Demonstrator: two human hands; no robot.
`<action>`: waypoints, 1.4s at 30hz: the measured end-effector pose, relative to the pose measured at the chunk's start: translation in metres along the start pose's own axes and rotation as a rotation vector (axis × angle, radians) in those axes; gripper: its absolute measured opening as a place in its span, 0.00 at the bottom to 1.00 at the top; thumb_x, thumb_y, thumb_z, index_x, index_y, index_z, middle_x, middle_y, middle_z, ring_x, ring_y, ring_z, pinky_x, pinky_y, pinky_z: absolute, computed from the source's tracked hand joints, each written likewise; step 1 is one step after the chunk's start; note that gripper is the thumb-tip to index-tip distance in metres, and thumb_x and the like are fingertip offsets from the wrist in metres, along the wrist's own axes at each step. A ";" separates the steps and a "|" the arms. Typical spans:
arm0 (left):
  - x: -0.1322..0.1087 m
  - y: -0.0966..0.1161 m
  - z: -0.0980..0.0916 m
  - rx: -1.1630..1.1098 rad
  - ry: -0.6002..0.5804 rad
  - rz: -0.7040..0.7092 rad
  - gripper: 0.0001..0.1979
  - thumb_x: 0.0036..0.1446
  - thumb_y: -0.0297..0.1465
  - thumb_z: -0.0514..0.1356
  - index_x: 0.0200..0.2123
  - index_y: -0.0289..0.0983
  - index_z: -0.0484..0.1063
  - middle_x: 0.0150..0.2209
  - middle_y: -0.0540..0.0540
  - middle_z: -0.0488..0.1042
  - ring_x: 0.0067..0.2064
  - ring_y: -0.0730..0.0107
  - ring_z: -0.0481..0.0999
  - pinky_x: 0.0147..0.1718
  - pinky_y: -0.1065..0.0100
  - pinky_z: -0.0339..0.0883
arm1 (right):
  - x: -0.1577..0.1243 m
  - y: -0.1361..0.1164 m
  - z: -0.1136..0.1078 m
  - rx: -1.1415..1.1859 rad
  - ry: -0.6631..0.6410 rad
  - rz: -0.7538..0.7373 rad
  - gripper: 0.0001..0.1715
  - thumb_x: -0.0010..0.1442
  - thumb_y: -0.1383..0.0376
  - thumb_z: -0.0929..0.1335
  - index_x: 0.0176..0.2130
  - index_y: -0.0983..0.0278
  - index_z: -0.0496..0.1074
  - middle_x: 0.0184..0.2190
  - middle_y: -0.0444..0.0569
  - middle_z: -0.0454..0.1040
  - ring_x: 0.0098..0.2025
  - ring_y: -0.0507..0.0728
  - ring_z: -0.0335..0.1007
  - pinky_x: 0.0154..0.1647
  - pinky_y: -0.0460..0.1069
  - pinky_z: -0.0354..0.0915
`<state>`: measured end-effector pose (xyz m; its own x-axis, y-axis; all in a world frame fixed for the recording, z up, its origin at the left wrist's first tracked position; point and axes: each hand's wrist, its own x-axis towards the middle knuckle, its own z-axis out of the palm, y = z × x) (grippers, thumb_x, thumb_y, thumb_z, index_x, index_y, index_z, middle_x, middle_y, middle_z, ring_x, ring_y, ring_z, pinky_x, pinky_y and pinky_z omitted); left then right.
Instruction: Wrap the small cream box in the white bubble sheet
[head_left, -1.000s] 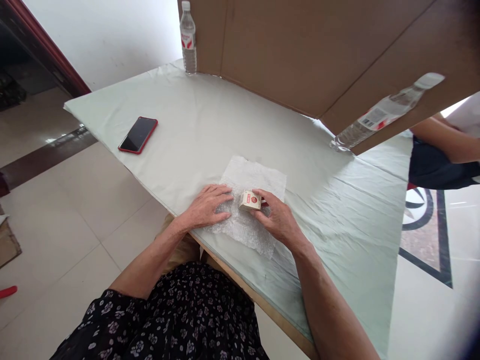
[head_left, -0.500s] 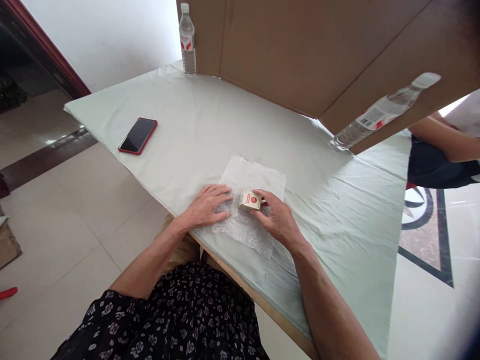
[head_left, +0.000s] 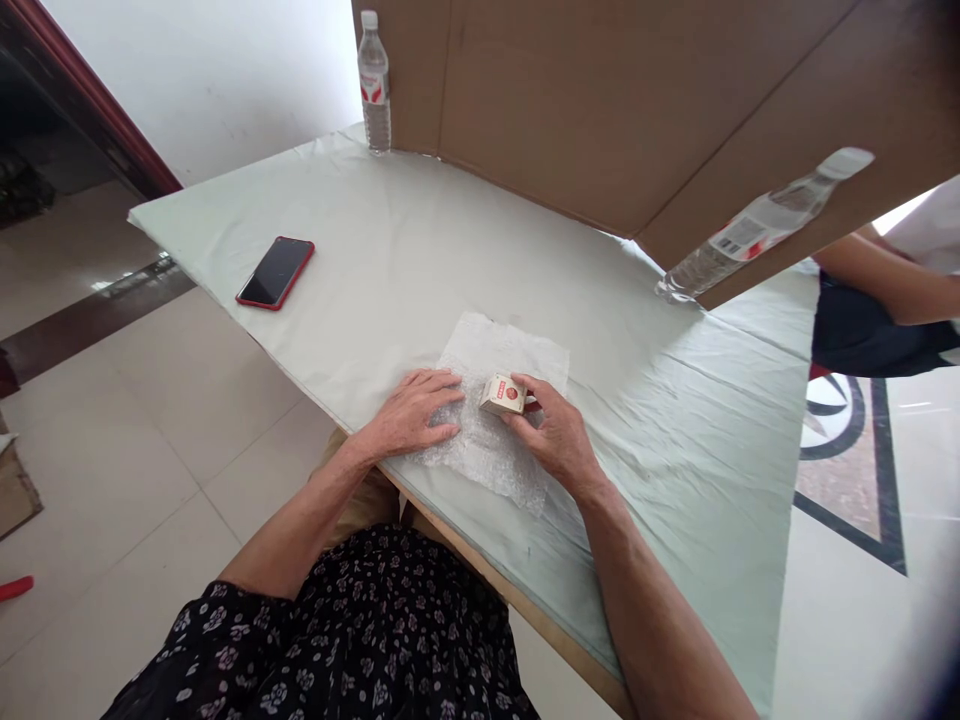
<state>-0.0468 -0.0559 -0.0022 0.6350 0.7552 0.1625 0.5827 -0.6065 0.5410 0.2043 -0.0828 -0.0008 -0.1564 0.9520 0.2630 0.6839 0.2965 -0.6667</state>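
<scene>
A small cream box [head_left: 504, 394] with red print is held over a sheet of bubble wrap [head_left: 495, 463]. My right hand [head_left: 556, 432] grips it from the right, thumb at the near side and index finger at the far side. Something red shows between the box and my palm. My left hand [head_left: 415, 412] lies flat with its fingers spread, their tips on the left part of the wrap. The wrap rests on the pale green cloth of the table [head_left: 337, 330].
A phone in a red case [head_left: 276, 272] lies at the left. One water bottle [head_left: 374, 85] stands at the back; another bottle [head_left: 757, 232] is at the right beside a large cardboard panel [head_left: 555, 110]. A person's arm [head_left: 889, 278] shows beyond the right edge.
The small box has turned slightly in my right hand, its printed face now slanted differently. My left hand has stayed in place on the wrap.
</scene>
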 end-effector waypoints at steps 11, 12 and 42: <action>0.000 0.001 0.000 0.001 -0.005 -0.002 0.22 0.59 0.33 0.63 0.57 0.39 0.73 0.65 0.39 0.68 0.68 0.50 0.64 0.68 0.46 0.55 | 0.000 0.003 0.002 -0.007 -0.008 0.005 0.26 0.60 0.62 0.68 0.58 0.59 0.69 0.55 0.55 0.76 0.51 0.63 0.76 0.51 0.61 0.74; 0.000 0.001 0.000 0.001 -0.005 -0.002 0.22 0.59 0.33 0.63 0.57 0.39 0.73 0.65 0.39 0.68 0.68 0.50 0.64 0.67 0.45 0.55 | 0.000 0.003 0.002 -0.004 -0.003 0.004 0.26 0.60 0.62 0.68 0.58 0.59 0.69 0.55 0.55 0.76 0.50 0.63 0.76 0.50 0.60 0.75; -0.002 -0.001 0.003 0.036 0.026 0.018 0.20 0.60 0.34 0.63 0.55 0.38 0.73 0.64 0.39 0.69 0.68 0.52 0.64 0.66 0.48 0.57 | 0.003 0.008 0.002 0.032 0.033 0.012 0.27 0.59 0.64 0.68 0.58 0.60 0.69 0.56 0.55 0.75 0.53 0.63 0.75 0.49 0.57 0.75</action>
<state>-0.0472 -0.0572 -0.0055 0.6326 0.7498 0.1940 0.5893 -0.6285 0.5076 0.2075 -0.0777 -0.0071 -0.1240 0.9528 0.2772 0.6624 0.2874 -0.6919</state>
